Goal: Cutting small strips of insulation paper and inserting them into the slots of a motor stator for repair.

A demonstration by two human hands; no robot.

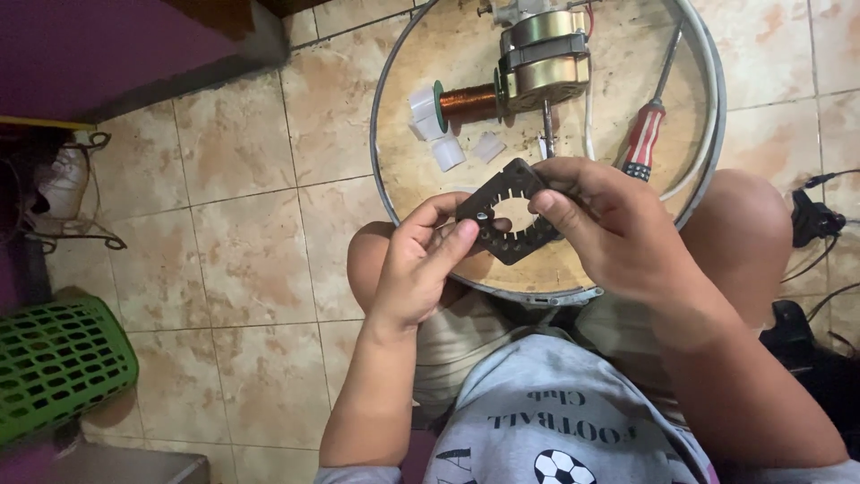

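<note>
Both hands hold a dark, square stator core (511,208) with a toothed round hole, above my knees. My left hand (421,260) pinches its left corner between thumb and forefinger. My right hand (605,224) grips its right side with the fingers curled over the edge. Just beyond it lies a round tray (394,170) resting against my legs. In the tray sit a small fan motor (544,56) with a copper coil (466,99), a red-handled screwdriver (647,134) and several white plastic pieces (448,148).
A green plastic basket (54,363) stands at the lower left on the tiled floor (242,233). A wire rack (63,193) is at the left by a purple wall. Black cables and a plug (811,220) lie at the right edge.
</note>
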